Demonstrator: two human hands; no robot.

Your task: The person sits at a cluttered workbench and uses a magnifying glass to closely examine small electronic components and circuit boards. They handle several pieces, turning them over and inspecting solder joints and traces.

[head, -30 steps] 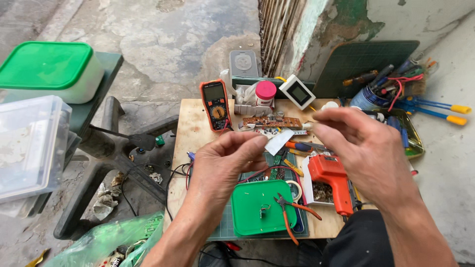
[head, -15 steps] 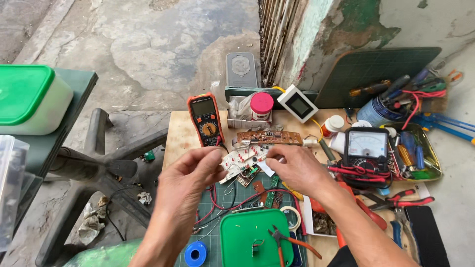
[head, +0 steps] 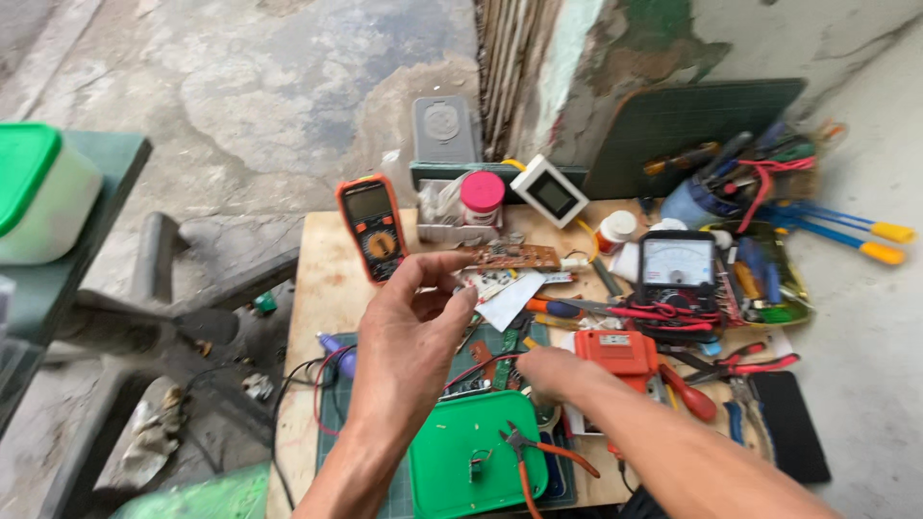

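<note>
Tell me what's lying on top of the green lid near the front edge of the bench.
On the green lid lie orange-handled pliers and a small dark metal part. The right hand reaches down just behind the lid; what its fingers touch there is hidden.

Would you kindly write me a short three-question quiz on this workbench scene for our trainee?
1. True or false: the left hand holds a small circuit board in its fingers.
2. What lies on the green lid? A) pliers B) a hammer C) a cup
3. Which meter stands nearer the left hand: the orange multimeter or the analog meter?

Key: 1 true. 2 A, the pliers. 3 the orange multimeter.
</note>
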